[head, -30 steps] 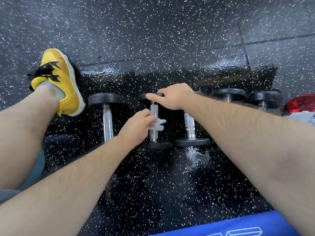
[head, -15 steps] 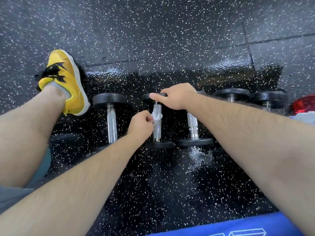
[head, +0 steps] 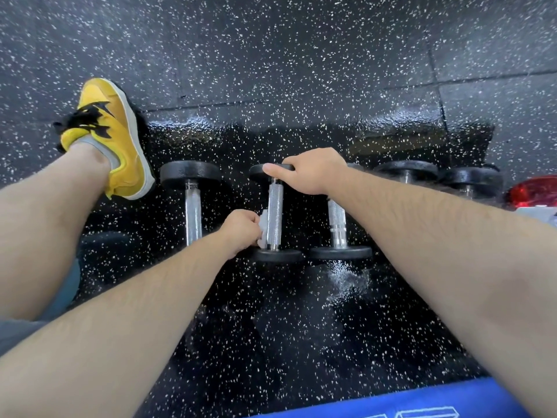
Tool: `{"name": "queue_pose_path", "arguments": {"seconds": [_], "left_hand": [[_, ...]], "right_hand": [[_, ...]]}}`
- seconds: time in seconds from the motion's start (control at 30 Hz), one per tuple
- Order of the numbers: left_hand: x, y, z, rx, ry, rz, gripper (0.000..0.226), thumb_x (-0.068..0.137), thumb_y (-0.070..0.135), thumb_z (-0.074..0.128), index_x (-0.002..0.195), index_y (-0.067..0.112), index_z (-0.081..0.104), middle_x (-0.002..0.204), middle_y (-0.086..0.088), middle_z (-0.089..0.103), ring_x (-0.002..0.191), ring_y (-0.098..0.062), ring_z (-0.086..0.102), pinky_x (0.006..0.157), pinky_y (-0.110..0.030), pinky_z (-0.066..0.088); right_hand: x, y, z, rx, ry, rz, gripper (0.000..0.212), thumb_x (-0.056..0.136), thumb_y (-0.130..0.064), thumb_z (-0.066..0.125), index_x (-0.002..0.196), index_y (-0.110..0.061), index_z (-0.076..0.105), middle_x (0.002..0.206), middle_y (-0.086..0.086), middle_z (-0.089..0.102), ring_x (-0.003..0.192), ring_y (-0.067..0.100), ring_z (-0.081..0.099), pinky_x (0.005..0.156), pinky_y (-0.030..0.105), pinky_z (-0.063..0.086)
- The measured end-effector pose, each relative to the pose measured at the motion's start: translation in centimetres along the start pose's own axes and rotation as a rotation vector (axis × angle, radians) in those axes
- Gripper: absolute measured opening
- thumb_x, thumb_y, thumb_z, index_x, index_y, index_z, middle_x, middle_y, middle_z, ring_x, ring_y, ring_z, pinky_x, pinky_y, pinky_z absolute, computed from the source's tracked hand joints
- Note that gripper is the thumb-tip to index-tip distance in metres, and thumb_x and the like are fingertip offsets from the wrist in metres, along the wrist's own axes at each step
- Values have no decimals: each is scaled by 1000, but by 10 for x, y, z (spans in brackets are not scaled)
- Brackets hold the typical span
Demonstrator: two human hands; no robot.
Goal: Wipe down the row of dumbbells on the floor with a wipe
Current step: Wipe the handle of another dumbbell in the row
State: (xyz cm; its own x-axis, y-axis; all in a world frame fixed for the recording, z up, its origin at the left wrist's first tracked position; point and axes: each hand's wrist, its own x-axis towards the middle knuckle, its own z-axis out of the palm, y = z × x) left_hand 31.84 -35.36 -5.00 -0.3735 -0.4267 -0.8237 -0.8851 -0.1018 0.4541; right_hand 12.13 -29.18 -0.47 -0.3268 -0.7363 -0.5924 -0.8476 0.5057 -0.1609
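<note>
Your left hand (head: 241,229) is closed, pinching the wipe (head: 263,227) against the near end of the dumbbell (head: 275,206) handle, so the wiping step looks to be on this one. Your right hand (head: 313,170) grips its far plate, thumb over the rim. Next move, likely: slide the wipe up the bar toward the right hand, then do the plates. The farther dumbbells (head: 407,171) are partly hidden past your right forearm (head: 422,224), so the count is unclear. Most of the wipe is hidden by your fist.

Five dumbbells (head: 193,212), one wipe (head: 262,224), one yellow shoe (head: 111,131).
</note>
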Motion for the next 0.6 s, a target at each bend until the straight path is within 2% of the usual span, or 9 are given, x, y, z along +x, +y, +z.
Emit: {"name": "queue_pose_path", "arguments": {"seconds": [0.07,0.17,0.27,0.33,0.4,0.5,0.57,0.6], "left_hand": [[-6,0,-3,84,-31,-11,22,72,-11,61,67,10,59,70,-10,53,70,-20,48,64,-31,39],[-5,6,-5,77,-10,-2,15,68,-11,62,74,3,66,74,-8,61,70,-20,52,66,-30,42],[-10,11,-8,132,-84,-23,19,69,-7,64,75,11,63,76,-7,56,76,-19,49,69,-30,38],[-15,18,-16,249,-157,-41,17,74,-2,69,73,13,60,72,-4,53,72,-20,46,68,-30,37],[-19,27,-25,331,-206,-47,9,77,4,73,74,11,67,70,-1,59,66,-18,49,63,-27,39],[-26,43,-23,385,-261,-27,9,83,15,77,84,8,72,83,-4,69,70,-18,59,63,-25,44],[-32,50,-7,521,-209,14,21,88,24,73,93,4,70,86,-5,66,79,-24,61,69,-26,44],[-34,52,2,582,-129,50,25,88,26,71,94,2,70,84,-4,65,81,-25,63,68,-26,45]], "right_hand": [[0,1,-1,2,2,-1,103,73,-93,-7,134,-40,57,94,-10,62,104,20,64,83,37,49],[0,1,1,0,20,-2,102,73,-93,-6,134,-41,56,105,-9,67,106,20,63,83,37,49],[1,0,2,3,17,3,105,70,-95,-8,130,-41,58,101,-10,66,104,21,64,81,36,49],[1,1,2,9,23,0,105,69,-95,-9,128,-41,60,98,-10,67,103,20,64,80,36,48],[1,2,2,12,31,-7,104,71,-95,-7,129,-41,59,99,-9,67,104,21,64,79,36,47],[1,2,2,0,44,-16,102,74,-94,-5,133,-40,58,112,-7,69,111,22,63,80,37,46],[1,2,2,-5,43,-15,99,74,-93,-4,127,-40,60,103,-8,67,105,21,63,83,37,47],[1,2,2,-5,40,-13,97,75,-93,-4,124,-40,61,95,-10,64,100,21,62,83,37,48]]}}
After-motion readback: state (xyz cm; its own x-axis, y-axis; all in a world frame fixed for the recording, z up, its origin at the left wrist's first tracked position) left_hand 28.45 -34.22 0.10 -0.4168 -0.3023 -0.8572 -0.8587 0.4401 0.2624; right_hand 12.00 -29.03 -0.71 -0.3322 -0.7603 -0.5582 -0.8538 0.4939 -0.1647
